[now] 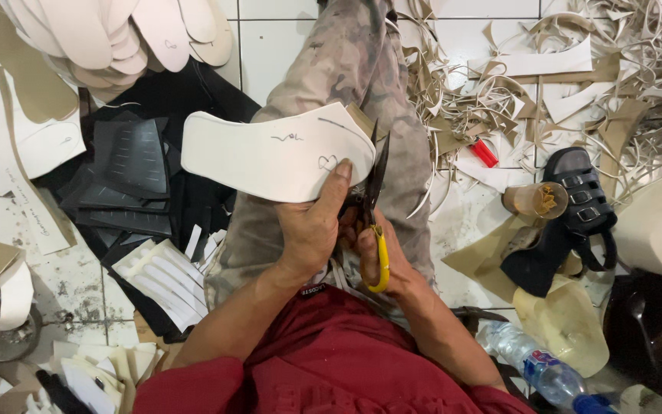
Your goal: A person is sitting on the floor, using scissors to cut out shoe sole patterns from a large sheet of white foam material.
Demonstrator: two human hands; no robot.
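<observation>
My left hand (312, 222) grips the near edge of a white sole-shaped sheet (270, 153) with pen marks on it, holding it flat above my lap. My right hand (381, 257) is closed on the yellow handles of a pair of scissors (375, 203). The dark blades point away from me and sit at the right end of the sheet, along a drawn line. A thin curl of trimmed material hangs off beside the blades.
A heap of pale offcut strips (576, 84) covers the tiled floor at the right, with a red lighter (485, 152), a black sandal (568, 215) and a plastic water bottle (534, 368). Cut soles (116, 31) are stacked top left; black pieces (128, 172) lie at the left.
</observation>
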